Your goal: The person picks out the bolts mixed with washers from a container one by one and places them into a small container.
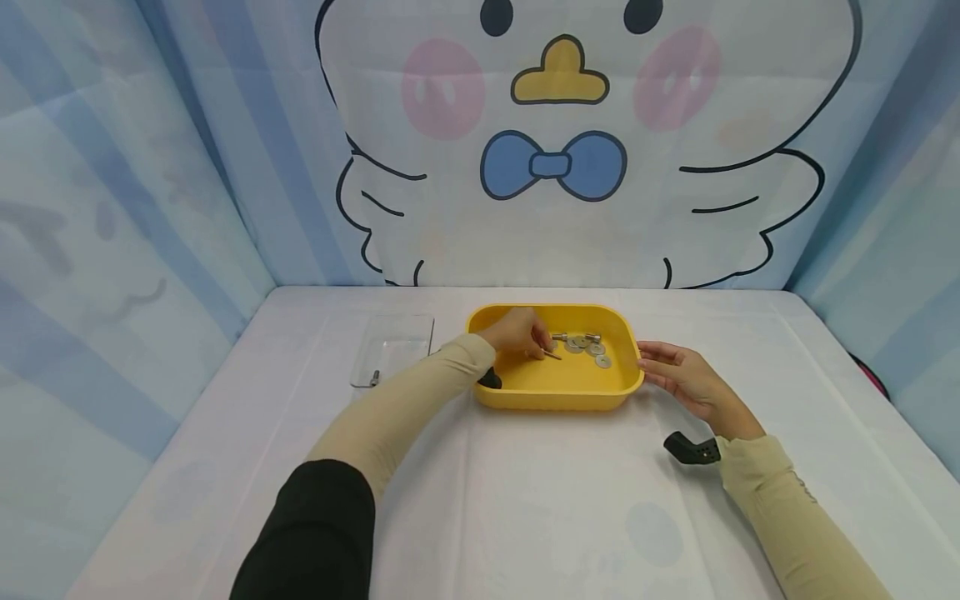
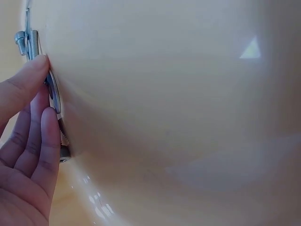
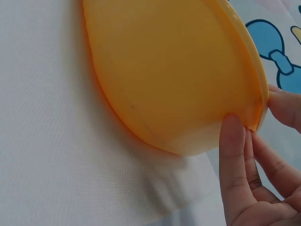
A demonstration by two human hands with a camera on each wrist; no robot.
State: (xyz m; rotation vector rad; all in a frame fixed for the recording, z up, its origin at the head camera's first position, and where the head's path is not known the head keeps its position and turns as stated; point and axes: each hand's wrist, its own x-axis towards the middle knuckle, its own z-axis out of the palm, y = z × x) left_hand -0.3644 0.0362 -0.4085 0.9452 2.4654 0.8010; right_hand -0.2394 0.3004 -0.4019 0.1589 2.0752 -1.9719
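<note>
In the head view, my left hand (image 1: 519,332) reaches into a yellow tray (image 1: 555,400). Its thumb and fingertips pinch a small metal screw (image 1: 552,354), whose thin end sticks out to the right. Close by on the tray floor lie several flat washers (image 1: 596,349) and socket-head bolts (image 1: 592,337). The left wrist view has a bolt (image 2: 19,42) beyond the thumb and a washer (image 2: 55,94) behind the fingertips. At the tray's right end, my right hand (image 1: 678,375) holds the rim, thumb on the edge and fingers (image 3: 233,141) against the outer wall.
Left of the tray lies a clear plastic box (image 1: 393,337) with a small screw (image 1: 375,378) at its front. A white cloth (image 1: 555,500) covers the table. Printed curtains (image 1: 555,233) enclose the back and sides.
</note>
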